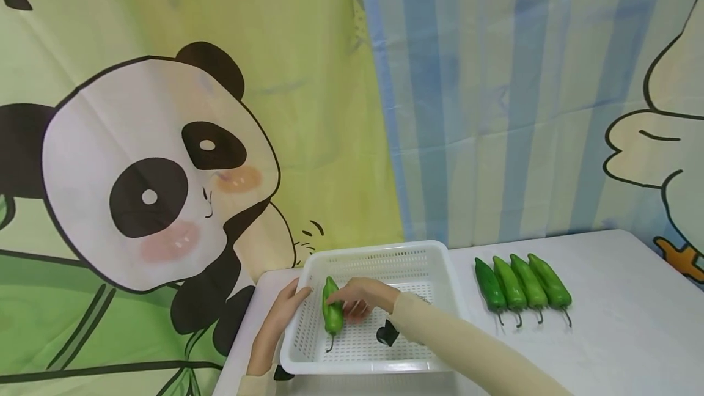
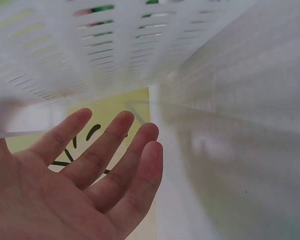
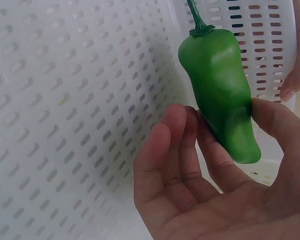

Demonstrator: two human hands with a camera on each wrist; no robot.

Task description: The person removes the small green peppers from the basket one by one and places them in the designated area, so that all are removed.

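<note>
A green chili pepper [image 1: 333,318] is inside a white perforated plastic basket [image 1: 363,367], near its left wall. My right hand [image 1: 364,296] pinches it between thumb and index finger. In the right wrist view the pepper [image 3: 215,75] has its stem pointing up and away from the palm; the other fingers [image 3: 152,155] are bent and touch nothing. My left hand [image 1: 283,309] is at the basket's left rim, thumb over the edge. In the left wrist view this hand [image 2: 85,175] has its fingers extended outside the basket wall [image 2: 110,65].
Several green peppers [image 1: 510,289] lie side by side on the white table [image 1: 621,310], right of the basket, stems toward me. Behind the table hangs a curtain [image 1: 330,139] with a panda print and blue stripes. A small black device [image 1: 387,333] shows under my right wrist.
</note>
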